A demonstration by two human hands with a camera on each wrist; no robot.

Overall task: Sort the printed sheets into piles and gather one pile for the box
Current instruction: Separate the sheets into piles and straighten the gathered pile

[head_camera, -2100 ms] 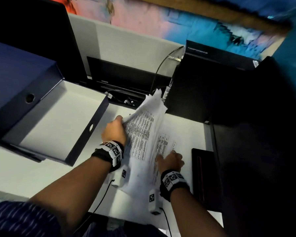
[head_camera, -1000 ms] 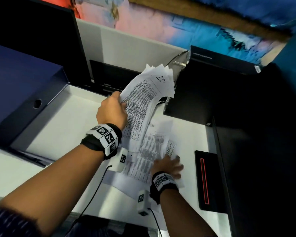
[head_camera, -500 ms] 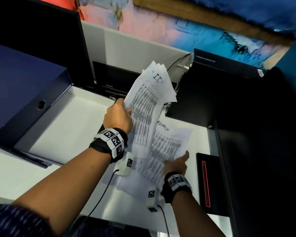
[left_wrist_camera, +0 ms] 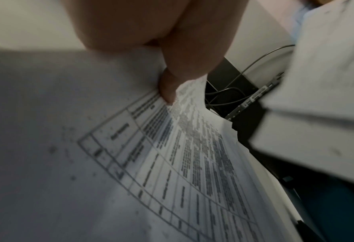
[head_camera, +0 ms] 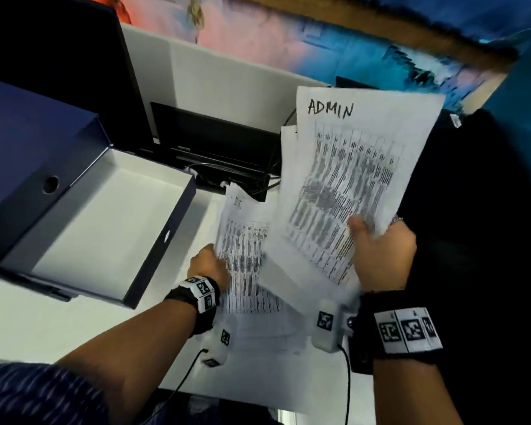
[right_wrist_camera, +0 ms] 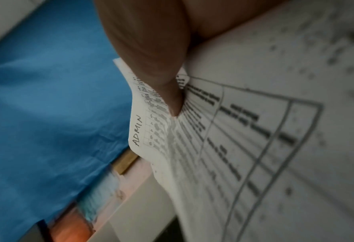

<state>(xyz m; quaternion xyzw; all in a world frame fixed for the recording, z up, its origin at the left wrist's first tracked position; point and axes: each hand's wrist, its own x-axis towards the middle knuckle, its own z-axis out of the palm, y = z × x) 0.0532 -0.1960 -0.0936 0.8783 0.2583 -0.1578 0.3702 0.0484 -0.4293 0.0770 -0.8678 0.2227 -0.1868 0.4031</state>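
Note:
My right hand (head_camera: 377, 250) grips a raised bundle of printed sheets (head_camera: 350, 179) by its lower right edge; the top sheet carries the handwritten word ADMIN (head_camera: 330, 108). In the right wrist view the thumb (right_wrist_camera: 161, 73) presses on that ADMIN sheet (right_wrist_camera: 233, 147). My left hand (head_camera: 207, 266) pinches the left edge of a lower stack of printed sheets (head_camera: 247, 259) that lies over the white desk. The left wrist view shows my thumb (left_wrist_camera: 167, 86) on this table-printed sheet (left_wrist_camera: 171, 155). A dark blue box (head_camera: 154, 259) with a white inside stands open at the left, with nothing in it.
The box's blue lid (head_camera: 28, 154) leans up behind it at the far left. A black laptop (head_camera: 215, 139) and cables (head_camera: 233, 176) sit at the back of the desk (head_camera: 43, 326). Dark equipment (head_camera: 472, 240) fills the right side. A grey partition (head_camera: 212, 84) rises behind.
My right hand has lifted a bundle headed ADMIN off the desk and raised it high at the right. My left hand has lowered its own stack toward the desk.

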